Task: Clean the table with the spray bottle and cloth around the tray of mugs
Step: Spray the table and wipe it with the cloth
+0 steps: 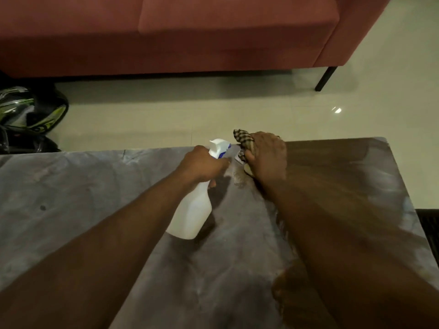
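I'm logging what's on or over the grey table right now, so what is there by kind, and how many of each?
White plastic spray bottle with blue trigger: 1, held in the left hand
Brown checked cloth: 1, under the right hand
Hands: 2
Total: 4. No tray or mugs show on the grey table.

Dim, warm indoor light; we see a glare spot on the floor (337, 110), motion blur on the right forearm (344, 233), wide-angle bending at edges, soft focus overall.

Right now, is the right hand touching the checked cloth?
Touching. The head view shows the right hand pressed over the checked cloth at the table's far edge, fingers gripping it.
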### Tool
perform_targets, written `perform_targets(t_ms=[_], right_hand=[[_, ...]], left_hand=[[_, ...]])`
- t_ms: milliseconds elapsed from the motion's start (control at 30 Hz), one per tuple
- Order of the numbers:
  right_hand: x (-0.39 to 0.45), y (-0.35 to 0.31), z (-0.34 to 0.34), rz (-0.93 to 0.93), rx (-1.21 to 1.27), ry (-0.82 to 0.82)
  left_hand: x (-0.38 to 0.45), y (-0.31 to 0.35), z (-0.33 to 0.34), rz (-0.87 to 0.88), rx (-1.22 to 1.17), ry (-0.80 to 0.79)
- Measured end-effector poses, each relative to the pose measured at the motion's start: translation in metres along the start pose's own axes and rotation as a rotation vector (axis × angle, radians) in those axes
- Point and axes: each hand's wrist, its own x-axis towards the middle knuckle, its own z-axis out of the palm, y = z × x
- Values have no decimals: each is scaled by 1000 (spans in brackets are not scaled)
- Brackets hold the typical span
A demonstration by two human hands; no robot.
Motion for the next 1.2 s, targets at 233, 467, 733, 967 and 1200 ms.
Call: perform_targets(t_ms=[233, 467, 733, 967, 1200], right_hand=[[-39, 31, -12, -435, 150, -28], [-8, -12, 2, 51, 54, 58], [-88, 13, -7, -492, 64, -43], [-116, -43, -7, -214, 120, -120], [-146, 4, -21, 63, 21, -122]], left_hand=[[6, -7, -28, -30, -48, -121], [-4, -29, -13, -73, -98, -122], [-39, -28, 14, 21, 25, -124], [-79, -43, 16, -43, 25, -86], [-141, -87, 49, -127, -58, -56]])
